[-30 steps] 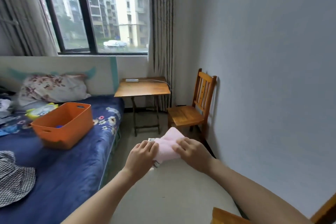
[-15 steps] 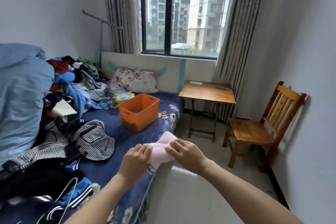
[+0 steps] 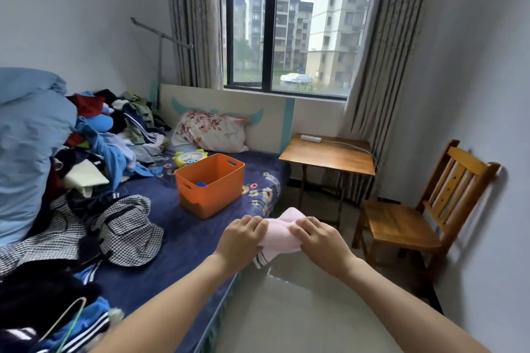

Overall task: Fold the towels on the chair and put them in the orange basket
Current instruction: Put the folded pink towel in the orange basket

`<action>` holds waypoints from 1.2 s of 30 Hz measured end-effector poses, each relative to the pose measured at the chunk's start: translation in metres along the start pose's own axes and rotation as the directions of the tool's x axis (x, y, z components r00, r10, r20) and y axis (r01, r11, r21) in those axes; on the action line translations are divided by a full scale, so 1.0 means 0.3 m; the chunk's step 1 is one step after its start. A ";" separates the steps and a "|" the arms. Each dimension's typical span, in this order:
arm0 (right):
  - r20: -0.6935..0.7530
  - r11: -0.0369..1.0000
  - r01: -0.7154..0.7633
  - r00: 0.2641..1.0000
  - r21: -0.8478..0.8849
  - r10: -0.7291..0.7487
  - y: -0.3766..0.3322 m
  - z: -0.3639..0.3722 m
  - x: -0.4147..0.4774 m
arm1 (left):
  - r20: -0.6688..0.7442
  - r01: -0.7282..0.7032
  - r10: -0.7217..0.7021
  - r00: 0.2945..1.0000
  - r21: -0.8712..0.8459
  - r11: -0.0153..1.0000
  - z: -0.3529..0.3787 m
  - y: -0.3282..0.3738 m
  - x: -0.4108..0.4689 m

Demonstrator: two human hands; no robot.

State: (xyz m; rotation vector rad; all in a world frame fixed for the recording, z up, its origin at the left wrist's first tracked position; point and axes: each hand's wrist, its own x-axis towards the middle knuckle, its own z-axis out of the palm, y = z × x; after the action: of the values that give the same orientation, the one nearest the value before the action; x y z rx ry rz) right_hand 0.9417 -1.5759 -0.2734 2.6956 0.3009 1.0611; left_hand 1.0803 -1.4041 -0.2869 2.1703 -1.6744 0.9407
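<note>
Orange basket (image 3: 212, 195) on bed (image 3: 183, 238) holds blue item (image 3: 201, 184); left hand (image 3: 242, 235), right hand (image 3: 318, 238) grip pink towel (image 3: 279, 233), fingers (image 3: 252, 223) curled.

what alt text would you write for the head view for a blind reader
The left hand and right hand grip a folded pink towel between them. An orange basket sits ahead on the bed, and a wooden chair stands to the right.

Both hands (image 3: 281, 241) grip folded pink towel (image 3: 279, 233) near orange basket (image 3: 210, 185).
</note>
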 end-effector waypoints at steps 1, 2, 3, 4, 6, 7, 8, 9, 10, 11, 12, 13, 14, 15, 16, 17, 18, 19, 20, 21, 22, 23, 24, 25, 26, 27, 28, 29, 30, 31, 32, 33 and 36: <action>0.009 1.000 -0.021 1.000 -0.004 0.021 0.059 -0.009 -0.008 | -0.018 -0.007 0.007 1.000 -0.004 1.000 0.030 0.017 0.058; 0.009 1.000 -0.031 0.999 -0.007 0.031 0.111 -0.014 -0.014 | -0.033 -0.016 0.016 0.999 -0.010 1.000 0.059 0.030 0.107; 0.013 0.999 -0.034 0.999 -0.013 0.034 0.173 -0.017 -0.023 | -0.041 -0.025 0.024 0.999 -0.016 1.000 0.095 0.046 0.162; 0.026 0.999 -0.040 0.999 -0.012 0.040 0.220 -0.014 -0.035 | -0.061 -0.031 0.030 0.998 -0.012 0.999 0.129 0.062 0.199; 0.046 0.999 -0.047 0.998 -0.020 0.048 0.305 -0.006 -0.053 | -0.073 -0.027 0.026 0.997 -0.014 1.000 0.194 0.095 0.260; 0.050 0.999 -0.044 0.998 -0.020 0.045 0.324 -0.005 -0.051 | -0.070 -0.022 0.021 0.997 -0.014 1.000 0.211 0.100 0.267; 0.067 0.999 -0.041 0.997 -0.021 0.042 0.359 0.007 -0.061 | -0.072 -0.014 0.013 0.997 -0.016 1.000 0.248 0.111 0.287; 0.085 0.999 -0.046 0.995 -0.024 0.048 0.390 0.026 -0.078 | -0.066 -0.012 0.011 0.998 -0.023 1.000 0.289 0.121 0.306; 0.092 0.999 -0.043 0.995 -0.025 0.045 0.409 0.044 -0.091 | -0.045 -0.021 0.020 0.999 -0.027 0.999 0.315 0.123 0.317; 0.098 0.999 -0.044 0.994 -0.021 0.046 0.427 0.064 -0.105 | -0.023 -0.033 0.032 0.999 -0.026 0.999 0.337 0.122 0.328; 0.108 0.998 -0.056 0.993 -0.013 0.057 0.451 0.088 -0.121 | -0.014 -0.049 0.048 0.999 -0.024 0.999 0.368 0.120 0.346; 0.116 0.998 -0.067 0.991 -0.011 0.068 0.472 0.114 -0.132 | -0.013 -0.062 0.062 0.998 -0.023 0.998 0.392 0.116 0.364; 0.122 0.997 -0.077 0.990 -0.008 0.077 0.490 0.137 -0.137 | -0.010 -0.070 0.070 0.997 -0.026 0.997 0.410 0.108 0.382; 0.126 0.996 -0.088 0.988 -0.002 0.087 0.514 0.160 -0.134 | -0.006 -0.076 0.076 0.997 -0.034 0.997 0.431 0.095 0.401; 0.128 0.996 -0.094 0.987 0.003 0.093 0.537 0.182 -0.127 | -0.008 -0.077 0.077 0.997 -0.040 0.996 0.451 0.082 0.419; 0.130 0.995 -0.095 0.987 0.008 0.093 0.568 0.209 -0.119 | -0.013 -0.075 0.074 0.997 -0.048 0.996 0.480 0.067 0.442; 0.129 0.996 -0.090 0.988 0.008 0.088 0.600 0.234 -0.110 | -0.017 -0.070 0.069 0.997 -0.058 0.996 0.509 0.052 0.465; 0.132 0.997 -0.076 0.988 0.007 0.074 0.630 0.255 -0.101 | -0.014 -0.063 0.062 0.998 -0.073 0.995 0.533 0.037 0.487; 0.138 0.998 -0.062 0.989 0.005 0.061 0.664 0.278 -0.091 | -0.008 -0.055 0.054 0.998 -0.086 0.995 0.563 0.019 0.513; 0.144 0.998 -0.055 0.988 0.002 0.054 0.700 0.306 -0.082 | -0.005 -0.049 0.049 0.999 -0.099 0.994 0.600 0.001 0.540; 0.155 0.998 -0.058 0.986 0.000 0.057 0.745 0.338 -0.070 | -0.004 -0.047 0.047 0.999 -0.113 0.992 0.642 -0.021 0.577; 0.162 0.998 -0.067 0.985 0.002 0.065 0.780 0.358 -0.062 | -0.001 -0.044 0.044 0.999 -0.123 0.991 0.672 -0.037 0.610; 0.162 0.997 -0.074 0.984 0.004 0.073 0.820 0.379 -0.051 | 0.001 -0.040 0.041 0.999 -0.131 0.991 0.701 -0.055 0.650; 0.166 0.997 -0.077 0.983 0.003 0.075 0.866 0.407 -0.041 | 0.001 -0.035 0.035 0.999 -0.142 0.989 0.738 -0.074 0.692; 0.184 0.997 -0.078 0.980 0.003 0.076 0.921 0.439 -0.030 | -0.004 -0.031 0.030 1.000 -0.158 0.987 0.782 -0.092 0.741; 0.208 0.997 -0.078 0.975 0.000 0.077 0.974 0.465 -0.017 | -0.008 -0.033 0.032 0.999 -0.170 0.985 0.821 -0.108 0.789; 0.233 0.996 -0.084 0.969 -0.010 0.084 1.019 0.482 -0.005 | -0.010 -0.041 0.040 0.999 -0.176 0.984 0.852 -0.120 0.829; 0.250 0.996 -0.090 0.964 -0.024 0.093 1.065 0.501 0.006 | -0.012 -0.048 0.047 0.999 -0.182 0.982 0.887 -0.134 0.869; 0.259 0.994 -0.103 0.960 -0.035 0.109 1.105 0.520 0.012 | -0.012 -0.053 0.052 0.999 -0.189 0.980 0.920 -0.146 0.906; 0.265 0.992 -0.122 0.956 -0.033 0.127 1.137 0.541 0.013 | -0.006 -0.055 0.055 0.998 -0.201 0.978 0.952 -0.156 0.938; 0.269 0.989 -0.145 0.952 -0.029 0.147 1.166 0.564 0.010 | 0.004 -0.058 0.060 0.998 -0.216 0.975 0.988 -0.165 0.966; 0.272 0.987 -0.158 0.949 -0.026 0.159 1.189 0.586 0.002 | 0.018 -0.060 0.066 0.998 -0.228 0.972 1.020 -0.168 0.984; 0.304 0.991 -0.136 0.943 -0.014 0.134 1.248 0.660 -0.024 | 0.054 -0.070 0.086 0.995 -0.244 0.967 1.107 -0.172 1.009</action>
State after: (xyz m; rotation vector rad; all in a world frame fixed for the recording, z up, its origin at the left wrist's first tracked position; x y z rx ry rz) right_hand 1.1125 -1.9614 -0.3125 2.8652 0.0643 0.6578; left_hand 1.2817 -1.8052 -0.3432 2.0057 -1.8107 0.6519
